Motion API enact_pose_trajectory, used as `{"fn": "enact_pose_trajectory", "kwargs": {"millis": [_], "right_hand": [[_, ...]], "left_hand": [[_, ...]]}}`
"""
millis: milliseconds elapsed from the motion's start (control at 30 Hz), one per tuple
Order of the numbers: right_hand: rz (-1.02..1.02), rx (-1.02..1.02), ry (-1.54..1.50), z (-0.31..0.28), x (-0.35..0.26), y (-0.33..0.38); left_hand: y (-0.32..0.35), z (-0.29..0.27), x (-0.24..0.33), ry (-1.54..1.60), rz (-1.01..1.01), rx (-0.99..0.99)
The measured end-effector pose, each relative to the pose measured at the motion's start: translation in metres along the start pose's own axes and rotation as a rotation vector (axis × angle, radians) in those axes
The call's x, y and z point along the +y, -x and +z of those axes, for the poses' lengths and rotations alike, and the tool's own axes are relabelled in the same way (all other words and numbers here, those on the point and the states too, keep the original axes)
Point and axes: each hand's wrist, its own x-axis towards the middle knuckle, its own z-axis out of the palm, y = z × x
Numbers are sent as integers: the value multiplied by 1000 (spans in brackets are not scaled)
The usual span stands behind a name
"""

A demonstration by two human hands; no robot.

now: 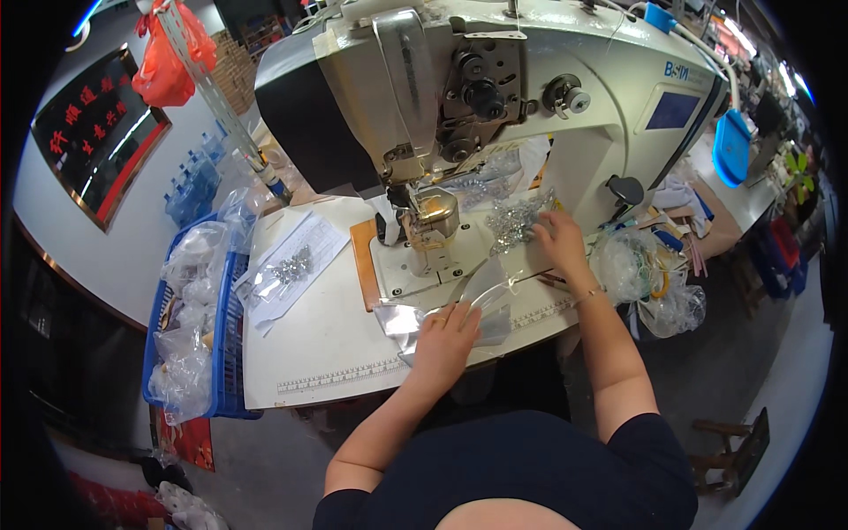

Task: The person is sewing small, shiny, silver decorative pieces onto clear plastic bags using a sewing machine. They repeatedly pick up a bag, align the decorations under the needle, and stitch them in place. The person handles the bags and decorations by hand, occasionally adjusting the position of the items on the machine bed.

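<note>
The left hand (444,340) lies flat, fingers spread and pressing rather than gripping, on a clear plastic sleeve (481,300) that rests on the white table (318,344) just in front of the sewing machine (495,97). The right hand (558,240) reaches to the right of the machine's needle, its fingertips resting on a pile of small silvery metal pieces (521,216); whether they pinch any cannot be told. The sleeve looks thin, light, limp and slippery, likely to slide and crease, so it is best pinned flat with the palm or taken at an edge. The metal pieces appear small, hard and prone to tangle or scatter. Left of the machine lies another clear packet (287,269) of such pieces, and beyond it a blue basket (231,353) of bagged goods.
</note>
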Motion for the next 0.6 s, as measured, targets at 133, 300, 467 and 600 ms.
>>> {"fn": "enact_pose_trajectory", "kwargs": {"millis": [133,300,467,600], "right_hand": [[104,-148,303,19,3,-31],[-44,-425,474,21,-18,-48],[-120,-401,548,22,-28,-52],[-78,-283,507,36,-27,-46]], "left_hand": [[7,-10,2,237,-120,110],[32,-32,-15,226,-206,151],[21,-36,-35,156,-232,101],[9,-37,-35,104,-157,-114]]}}
